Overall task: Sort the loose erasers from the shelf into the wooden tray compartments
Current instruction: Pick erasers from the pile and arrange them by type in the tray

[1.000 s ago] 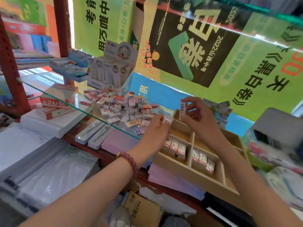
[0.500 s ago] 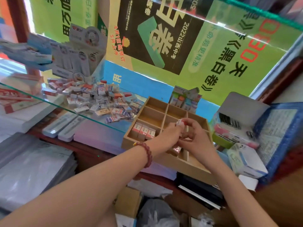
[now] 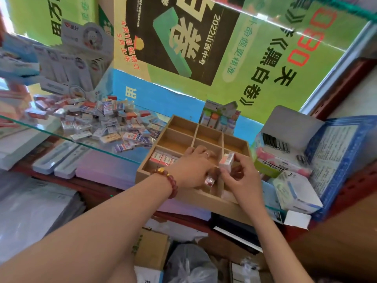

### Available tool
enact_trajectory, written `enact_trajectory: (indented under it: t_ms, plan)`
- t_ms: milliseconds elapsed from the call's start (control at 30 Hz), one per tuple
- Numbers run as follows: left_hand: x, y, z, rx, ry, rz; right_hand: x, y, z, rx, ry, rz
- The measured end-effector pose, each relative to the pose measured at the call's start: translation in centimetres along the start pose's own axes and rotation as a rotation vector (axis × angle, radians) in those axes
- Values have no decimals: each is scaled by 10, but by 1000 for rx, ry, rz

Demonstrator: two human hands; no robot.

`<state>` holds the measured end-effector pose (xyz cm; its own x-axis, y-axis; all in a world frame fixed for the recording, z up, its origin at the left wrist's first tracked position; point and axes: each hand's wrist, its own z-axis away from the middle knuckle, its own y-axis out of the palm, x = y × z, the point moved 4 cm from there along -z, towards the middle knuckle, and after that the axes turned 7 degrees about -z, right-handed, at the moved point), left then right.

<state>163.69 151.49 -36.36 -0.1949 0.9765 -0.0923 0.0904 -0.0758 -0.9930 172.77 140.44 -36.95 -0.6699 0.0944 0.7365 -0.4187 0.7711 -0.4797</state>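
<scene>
A wooden tray (image 3: 142,170) with several compartments sits on the glass shelf. Its near-left compartment holds a row of red-and-white erasers (image 3: 162,158). My right hand (image 3: 240,180) pinches a small pink-and-white eraser (image 3: 227,163) above the near compartments. My left hand (image 3: 193,168) reaches into the near-middle compartment, fingers curled around erasers (image 3: 210,180) standing there; whether it grips them is unclear. A big heap of loose erasers (image 3: 102,123) lies on the glass shelf left of the tray. The back compartments look bare.
A display box of white packs (image 3: 77,64) stands behind the heap. Right of the tray are an open grey box (image 3: 285,135), a white-blue packet (image 3: 295,193) and a blue-bordered sheet (image 3: 338,156). Pen cases (image 3: 57,162) and paper stacks lie on the lower shelf.
Both hands have come from the eraser heap to the tray. The view has swung right. My right hand still holds its eraser, now lower over the near compartments; my left hand has dipped into the tray.
</scene>
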Motion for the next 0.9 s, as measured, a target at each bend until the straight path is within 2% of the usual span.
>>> enact_trajectory:
  t_ms: [67,167,333,400,533,600,667,767,900]
  plan:
    - [1,6,-1,59,17,-91,-5,3,1,111,59,69]
    - [4,3,0,89,-4,-145,-12,9,1,281,133,50]
    - [7,3,4,127,-20,-187,-6,12,4,274,93,116]
    - [7,2,6,103,-23,-122,-6,11,5,277,92,116]
    - [21,-12,14,-90,-123,181,-6,14,12,354,69,124]
    - [30,-15,18,-146,-170,231,-6,16,14,385,56,127]
    - [34,-10,22,-83,-181,181,-6,17,11,419,58,128]
    - [36,6,25,104,-162,81,-5,16,0,447,102,142]
    - [40,14,27,118,-151,54,-3,15,-7,471,120,112]
